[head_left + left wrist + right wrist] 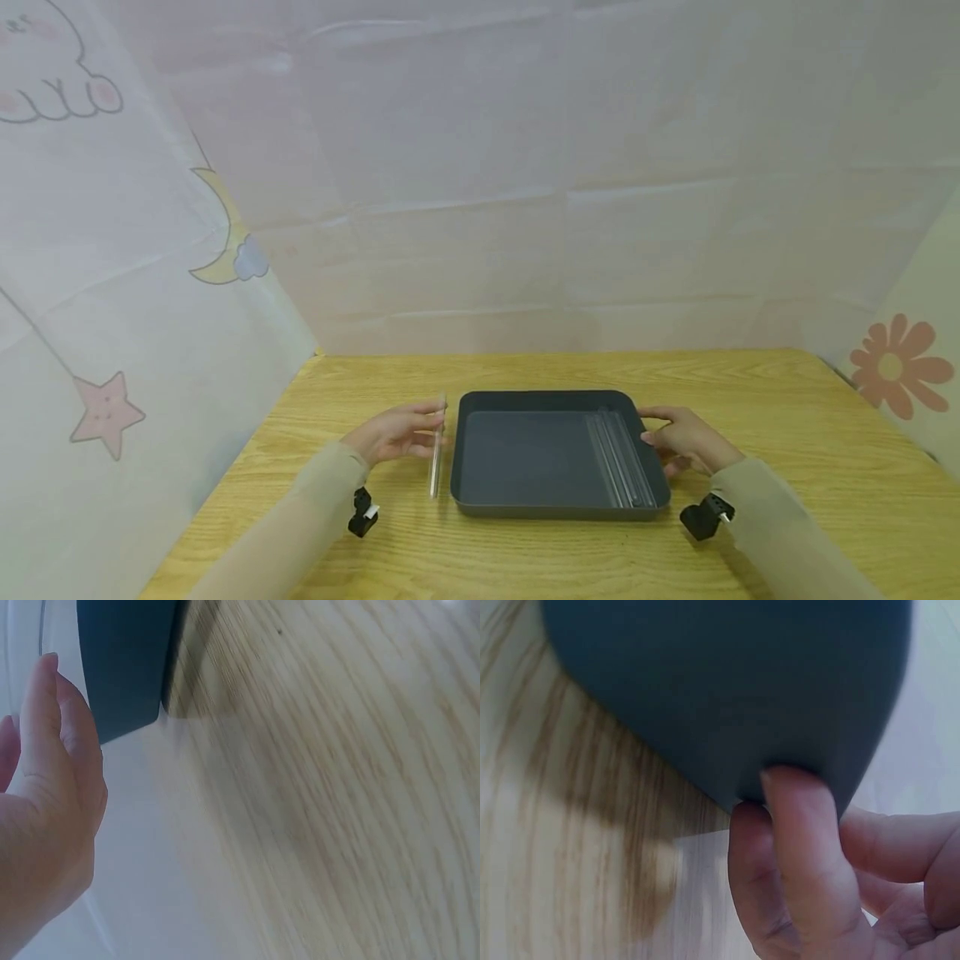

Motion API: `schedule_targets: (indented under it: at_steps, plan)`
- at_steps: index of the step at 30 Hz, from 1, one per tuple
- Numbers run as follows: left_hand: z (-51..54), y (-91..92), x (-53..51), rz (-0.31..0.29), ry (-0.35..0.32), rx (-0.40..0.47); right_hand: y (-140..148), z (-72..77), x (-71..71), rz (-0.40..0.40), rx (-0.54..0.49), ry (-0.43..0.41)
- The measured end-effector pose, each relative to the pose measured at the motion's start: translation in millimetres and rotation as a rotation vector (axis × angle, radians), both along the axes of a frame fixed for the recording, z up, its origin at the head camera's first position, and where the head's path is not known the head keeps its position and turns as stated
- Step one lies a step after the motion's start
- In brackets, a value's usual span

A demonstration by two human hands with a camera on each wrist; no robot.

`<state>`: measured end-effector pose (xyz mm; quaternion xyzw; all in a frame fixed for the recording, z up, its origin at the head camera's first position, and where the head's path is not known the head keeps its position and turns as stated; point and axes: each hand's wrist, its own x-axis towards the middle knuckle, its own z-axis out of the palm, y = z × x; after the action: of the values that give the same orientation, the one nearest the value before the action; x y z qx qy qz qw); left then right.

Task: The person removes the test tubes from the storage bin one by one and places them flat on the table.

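Observation:
A dark grey rectangular tray [517, 458] lies on the wooden table. Several clear, slender tubes [621, 458] lie side by side along its right end. Just outside the tray's left wall, my left hand [397, 432] pinches another clear tube [437, 467] between thumb and fingers. The left wrist view shows that hand [52, 802] close to the tray's wall [124, 667], with the tube partly cut off by the frame. My right hand [686, 442] grips the tray's right side, thumb at the rim. In the right wrist view, fingertips [799, 795] press against the outer wall.
The light wooden table [360, 554] extends around the tray on all sides. A pale fabric backdrop [562, 208] rises behind the table's far edge and along its left side. Each wrist carries a small black camera mount [363, 512].

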<state>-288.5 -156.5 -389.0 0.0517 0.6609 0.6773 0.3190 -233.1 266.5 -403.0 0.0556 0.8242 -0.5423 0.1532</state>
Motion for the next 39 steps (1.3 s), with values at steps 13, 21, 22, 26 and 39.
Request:
schedule_targets:
  at_steps: [13,21,22,26,39]
  plan:
    - [-4.3,-8.4,-0.2,0.024,-0.018,-0.016,-0.6,-0.7,2.4,0.002,-0.011,0.000]
    - [-11.2,-8.0,-3.4,0.061,-0.005,-0.053,-0.3,-0.2,2.9,-0.002,-0.010,-0.006]
    - [-11.8,-8.1,-3.8,0.066,-0.003,-0.058,-0.3,0.0,2.9,-0.002,-0.007,-0.005]
    - [-13.5,-8.8,-4.8,0.082,0.002,-0.086,0.1,-0.3,2.7,-0.003,-0.003,-0.005]
    - [-20.2,-6.9,-6.1,0.140,-0.001,-0.133,0.7,0.2,2.1,0.004,-0.013,0.000]
